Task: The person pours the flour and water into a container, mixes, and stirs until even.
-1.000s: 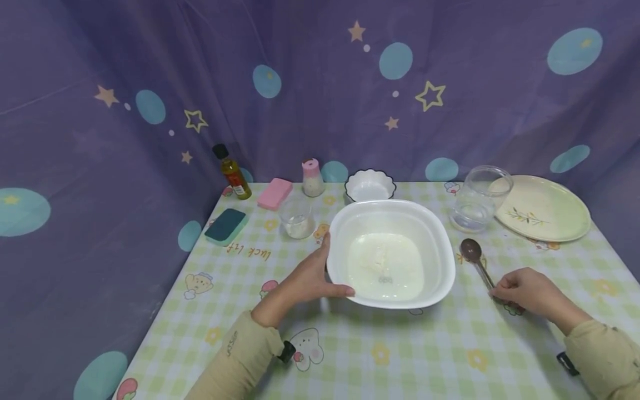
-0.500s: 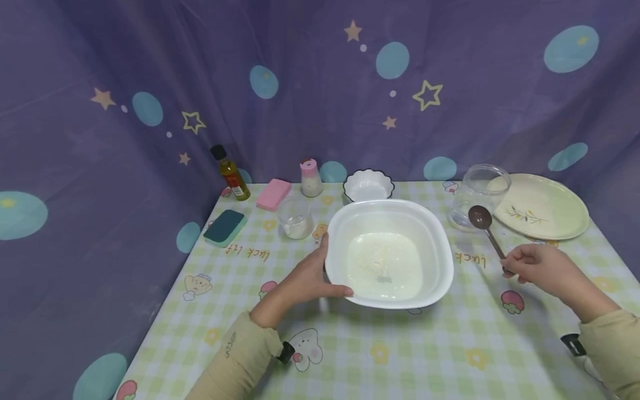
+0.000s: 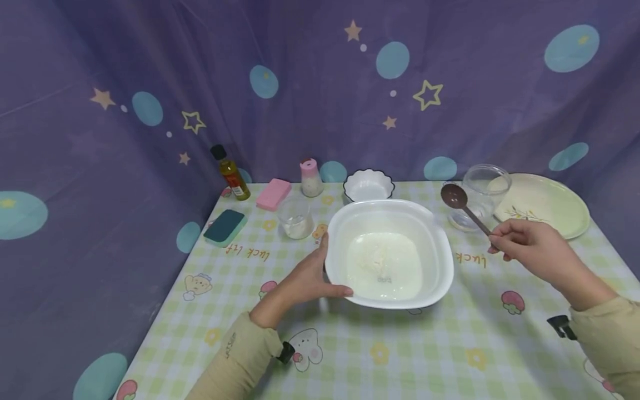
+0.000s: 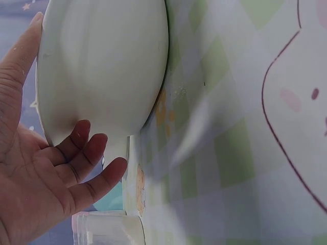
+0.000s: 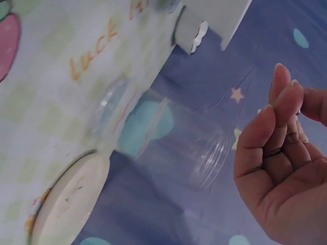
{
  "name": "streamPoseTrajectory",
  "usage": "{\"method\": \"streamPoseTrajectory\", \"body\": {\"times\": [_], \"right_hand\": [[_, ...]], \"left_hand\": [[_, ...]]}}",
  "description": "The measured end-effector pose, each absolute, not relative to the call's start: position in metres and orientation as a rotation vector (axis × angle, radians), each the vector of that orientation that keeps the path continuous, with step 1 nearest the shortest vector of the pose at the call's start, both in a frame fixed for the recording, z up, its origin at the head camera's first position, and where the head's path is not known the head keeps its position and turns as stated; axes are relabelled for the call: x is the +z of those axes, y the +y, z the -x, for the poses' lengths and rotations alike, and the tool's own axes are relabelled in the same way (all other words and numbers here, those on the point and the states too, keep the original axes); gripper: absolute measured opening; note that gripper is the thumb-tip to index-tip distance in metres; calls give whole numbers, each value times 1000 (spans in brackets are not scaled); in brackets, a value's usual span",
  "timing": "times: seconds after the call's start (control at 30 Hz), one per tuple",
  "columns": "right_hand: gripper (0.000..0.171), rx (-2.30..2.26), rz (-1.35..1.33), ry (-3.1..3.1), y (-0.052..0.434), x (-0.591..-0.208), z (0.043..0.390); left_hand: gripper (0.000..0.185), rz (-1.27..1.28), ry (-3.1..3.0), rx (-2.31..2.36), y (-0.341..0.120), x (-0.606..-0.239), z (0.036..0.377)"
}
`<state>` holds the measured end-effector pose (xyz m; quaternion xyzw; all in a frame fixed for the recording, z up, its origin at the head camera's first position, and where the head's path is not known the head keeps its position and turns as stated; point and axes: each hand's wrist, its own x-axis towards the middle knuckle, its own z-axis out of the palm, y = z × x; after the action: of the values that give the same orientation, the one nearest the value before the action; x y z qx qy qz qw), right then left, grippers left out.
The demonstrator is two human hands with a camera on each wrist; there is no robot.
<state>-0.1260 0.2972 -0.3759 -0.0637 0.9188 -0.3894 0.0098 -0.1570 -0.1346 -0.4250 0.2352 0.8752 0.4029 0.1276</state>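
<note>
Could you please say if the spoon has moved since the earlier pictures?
Yes; in the head view, the spoon moved up and left relative to the plate.

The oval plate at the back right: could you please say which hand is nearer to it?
Right: the right hand, holding the brown spoon, is in front of the plate. The left hand is farther off to the left, gripping the white basin at its left side.

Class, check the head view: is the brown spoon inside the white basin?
No, the right hand holds the brown spoon outside the white basin.
</note>
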Motion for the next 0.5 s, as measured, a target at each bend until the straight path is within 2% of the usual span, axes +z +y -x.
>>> {"method": "streamPoseTrajectory", "body": {"times": [0.5], "right_hand": [[16,-1179,354,2949,259,-376,138]], "left_hand": [[139,-730,2544,1202,-135,-427,158]]}}
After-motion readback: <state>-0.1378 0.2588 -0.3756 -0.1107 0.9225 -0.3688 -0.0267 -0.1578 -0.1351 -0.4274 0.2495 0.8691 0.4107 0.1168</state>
